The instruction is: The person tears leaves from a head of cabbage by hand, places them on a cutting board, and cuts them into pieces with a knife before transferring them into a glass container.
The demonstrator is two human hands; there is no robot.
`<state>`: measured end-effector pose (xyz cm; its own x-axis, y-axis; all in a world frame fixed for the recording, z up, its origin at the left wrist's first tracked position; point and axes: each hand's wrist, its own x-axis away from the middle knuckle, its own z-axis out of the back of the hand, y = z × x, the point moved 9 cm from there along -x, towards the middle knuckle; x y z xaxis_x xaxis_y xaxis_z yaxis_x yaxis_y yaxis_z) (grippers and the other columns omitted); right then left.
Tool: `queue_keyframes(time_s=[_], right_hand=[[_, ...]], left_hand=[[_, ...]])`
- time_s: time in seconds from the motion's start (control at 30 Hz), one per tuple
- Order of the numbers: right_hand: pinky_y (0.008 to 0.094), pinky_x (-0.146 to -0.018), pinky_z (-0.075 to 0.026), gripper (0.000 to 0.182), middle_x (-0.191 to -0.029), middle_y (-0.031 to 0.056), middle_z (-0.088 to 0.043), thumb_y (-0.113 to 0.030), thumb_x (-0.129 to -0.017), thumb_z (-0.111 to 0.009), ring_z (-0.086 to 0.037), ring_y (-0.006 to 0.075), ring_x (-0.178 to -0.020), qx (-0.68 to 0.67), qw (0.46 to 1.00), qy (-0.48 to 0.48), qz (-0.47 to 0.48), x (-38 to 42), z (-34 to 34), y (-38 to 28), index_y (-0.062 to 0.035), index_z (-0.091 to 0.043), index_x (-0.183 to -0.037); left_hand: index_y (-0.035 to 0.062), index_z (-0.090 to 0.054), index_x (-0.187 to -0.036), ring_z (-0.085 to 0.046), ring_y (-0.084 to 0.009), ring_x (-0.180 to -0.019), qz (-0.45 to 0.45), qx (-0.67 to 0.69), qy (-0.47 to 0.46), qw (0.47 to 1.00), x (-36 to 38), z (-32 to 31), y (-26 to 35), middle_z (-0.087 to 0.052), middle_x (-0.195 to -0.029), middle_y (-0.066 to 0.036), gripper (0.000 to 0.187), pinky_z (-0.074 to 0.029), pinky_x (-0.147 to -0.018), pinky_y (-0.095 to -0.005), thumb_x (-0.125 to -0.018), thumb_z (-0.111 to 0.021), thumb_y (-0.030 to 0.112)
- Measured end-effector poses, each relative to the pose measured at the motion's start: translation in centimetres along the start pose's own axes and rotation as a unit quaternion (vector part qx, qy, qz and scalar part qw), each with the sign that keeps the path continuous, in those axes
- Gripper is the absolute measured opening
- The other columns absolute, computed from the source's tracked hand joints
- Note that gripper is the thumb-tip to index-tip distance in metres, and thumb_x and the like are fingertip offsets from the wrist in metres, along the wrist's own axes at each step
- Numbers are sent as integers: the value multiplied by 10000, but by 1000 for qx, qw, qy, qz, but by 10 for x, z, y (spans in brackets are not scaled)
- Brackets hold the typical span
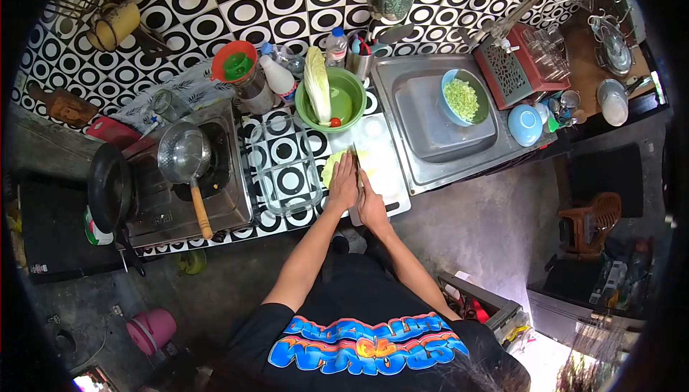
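My left hand (343,185) lies with its fingers stretched out over a pale green cabbage leaf (331,165) on the white cutting board (393,179). Close beside it, my right hand (371,205) is closed around a knife (354,151), whose narrow blade shows between the two hands. Most of the handle is covered by my fingers. Just behind the board stands a green basin (305,110) holding a long napa cabbage piece (316,85) and a small red tomato (335,122).
Left of the board is a clear glass dish (288,209). A stove carries a saucepan (184,154) with a wooden handle; a black frying pan (110,187) hangs over its left side. In the sink (438,149) sits a blue bowl (446,89) of chopped greens (461,100). Bottles line the wall.
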<state>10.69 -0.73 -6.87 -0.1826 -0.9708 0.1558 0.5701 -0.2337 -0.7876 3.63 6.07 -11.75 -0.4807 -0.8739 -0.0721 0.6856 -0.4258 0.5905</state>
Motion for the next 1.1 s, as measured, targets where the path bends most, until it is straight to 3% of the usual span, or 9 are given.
queue_keyframes(time_s=[0.23, 0.53, 0.63, 0.73, 0.83, 0.97, 1.1], right_hand=[[581, -722, -476, 523, -878, 394, -616, -167, -1017, -394, -603, 572, -860, -14, 1000, 1, 0, -3, -2, 2, -165, -302, -1533], [576, -687, -480, 628, -838, 373, -623, -124, -942, -460, -613, 559, -787, 1, 1000, -16, -15, -9, -9, 11, -170, -280, -1542], [569, -683, -487, 546, -832, 382, -623, -120, -1004, -403, -622, 558, -795, -7, 1000, 0, 8, -6, -4, -2, -168, -298, -1538], [565, -680, -486, 560, -830, 389, -616, -111, -996, -407, -616, 565, -794, -27, 999, 12, 34, -6, -3, -5, -162, -290, -1541], [574, -699, -489, 696, -846, 376, -624, -132, -908, -508, -610, 563, -811, -7, 1000, -21, 2, -6, -7, 7, -163, -242, -1551], [569, -688, -486, 656, -830, 374, -623, -126, -938, -475, -609, 562, -800, -38, 999, 5, 28, 5, -5, 5, -180, -250, -1552], [565, -665, -477, 637, -800, 372, -615, -84, -960, -439, -612, 553, -779, -36, 999, 11, 22, 20, 1, 13, -203, -249, -1556]], left_hand=[[-90, -307, -1483, -167, -368, -1503, -1, -20, -8, 1000, 0, -5, -2, -192, -1609, -238, 593, -151, -1217, -488, -950, -446, 129], [-87, -304, -1485, -154, -359, -1506, 14, -18, -23, 999, 0, -9, -5, -192, -1607, -235, 594, -149, -1220, -480, -948, -450, 123], [-81, -300, -1489, -158, -366, -1503, 12, -4, -11, 1000, -2, -13, -9, -190, -1607, -234, 599, -150, -1218, -488, -956, -448, 149], [-78, -288, -1495, -161, -371, -1501, 12, -12, -19, 1000, -3, -14, -10, -184, -1609, -234, 609, -151, -1216, -492, -958, -446, 163], [-75, -276, -1501, -160, -373, -1501, 21, -13, -29, 999, -3, -9, -3, -180, -1611, -233, 618, -150, -1216, -492, -956, -442, 165], [-15, -257, -1536, -111, -297, -1525, 44, -61, -62, 995, -3, -14, -6, -135, -1641, -168, 626, -111, -1234, -438, -970, -424, 193], [-27, -241, -1536, -103, -296, -1528, 41, -75, -61, 994, -3, -18, -9, -122, -1646, -165, 676, -104, -1236, -434, -918, -453, 143]])
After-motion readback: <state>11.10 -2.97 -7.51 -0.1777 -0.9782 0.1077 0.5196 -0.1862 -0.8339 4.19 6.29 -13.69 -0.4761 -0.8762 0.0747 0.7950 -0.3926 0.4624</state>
